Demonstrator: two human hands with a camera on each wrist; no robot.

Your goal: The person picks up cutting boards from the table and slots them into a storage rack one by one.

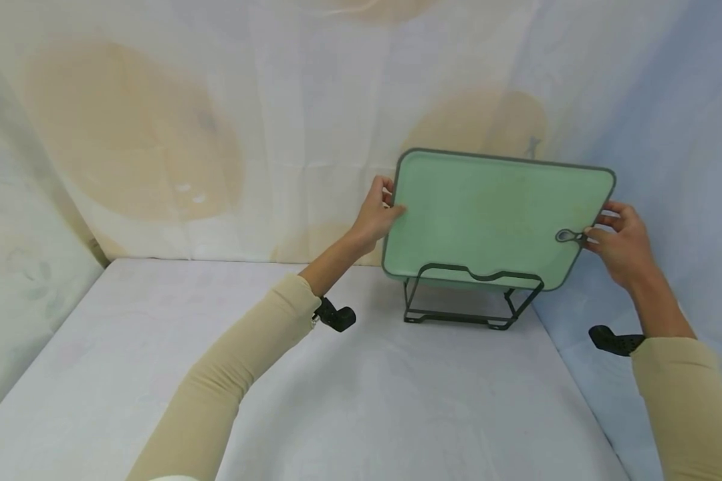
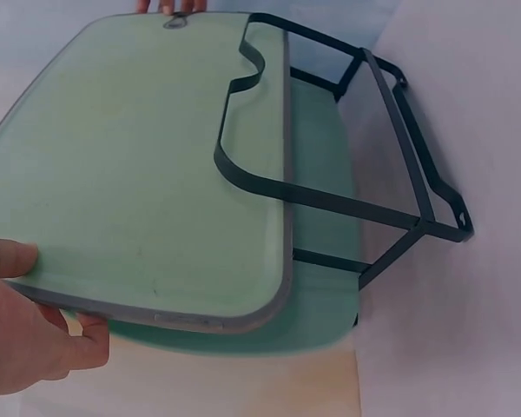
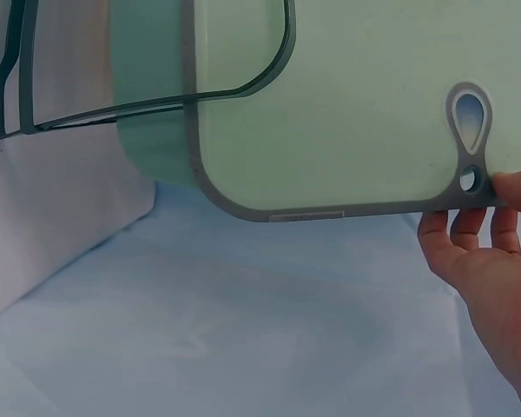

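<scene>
fingers (image 3: 469, 230) of the right hand (image 1: 622, 244) pinch the board (image 1: 493, 217) by its hole end; the left hand (image 1: 373, 217) grips the other end. the board sits tilted in the rack (image 1: 469, 300), near the cloth wall. a loose pinch could let it tip off or drag the light rack.

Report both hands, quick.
Left hand: grips the left edge of the green cutting board.
Right hand: pinches the board's right edge by its hanging hole.
</scene>
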